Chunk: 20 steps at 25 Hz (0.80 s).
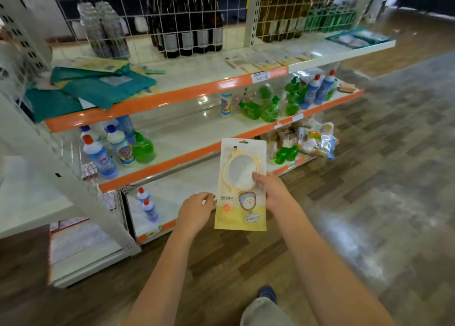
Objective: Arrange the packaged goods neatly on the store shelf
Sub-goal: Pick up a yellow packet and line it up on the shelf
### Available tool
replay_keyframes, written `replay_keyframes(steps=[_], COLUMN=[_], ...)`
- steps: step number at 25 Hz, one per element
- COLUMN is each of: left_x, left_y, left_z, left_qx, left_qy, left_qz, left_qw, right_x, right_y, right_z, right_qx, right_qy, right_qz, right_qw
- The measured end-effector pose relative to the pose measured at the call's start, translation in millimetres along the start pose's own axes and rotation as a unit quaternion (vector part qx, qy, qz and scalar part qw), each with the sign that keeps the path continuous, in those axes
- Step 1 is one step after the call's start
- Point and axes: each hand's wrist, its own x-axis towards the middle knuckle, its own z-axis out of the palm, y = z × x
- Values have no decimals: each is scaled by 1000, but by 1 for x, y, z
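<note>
1. Both forearms reach forward from the bottom of the view, with a knee and a blue shoe (268, 293) just below them on the wooden floor (369, 178).
2. Between the two hands a flat yellow packet (240, 185) with a small hand mirror inside is held upright, its printed face turned toward the camera, probably so the person can read it and decide where it belongs.
3. Right hand (273, 190) grips the packet: the thumb lies across the front over the clear window, and the fingers are hidden behind, so it carries the packet's weight.
4. Left hand (197, 210) sits just beside the packet's left edge with its fingers loosely curled. The fingertips are at or very near that edge; I cannot tell whether they pinch it or only steady it.
5. Beyond the hands stands the store shelf (160, 168), its orange-edged boards stepping upward and away.
6. Above and left of the left hand are white and blue cleaner bottles (101, 156) and a green bottle (144, 148), grouped upright.
7. Farther above, the top board carries teal packets (103, 84) lying loosely overlapped, which look in need of tidying.
8. Up and right of the right hand, flat card packets (258, 61) lie in a row; judging by its shape, the mirror packet would fit among those.
</note>
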Motion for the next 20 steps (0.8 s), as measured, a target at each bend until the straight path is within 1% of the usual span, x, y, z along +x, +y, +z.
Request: replay_keyframes(steps=[4,6,12,16,20], left_x=[28,47,103,135,168], left_y=[29,48,138,188,222], left_z=[12,18,42,77,105], left_qx=[7,16,10,16,24], left_qy=[9,15,18,-26,-85], left_qz=[-4,7,41,75,88], left_qw=[1000,1000,999,997,992], right_x=[27,41,86,110,139], right_y=[-31,-55,-129,-161,-177], right_z=[-17,-26,-83,-134,-180], right_qx=[0,-7,-14,2,39], right_qy=[-1,-1,-13,-3,47], right_qz=[-2,-4,-27,-38,-28], right_qw=[1000,1000,999,999,998])
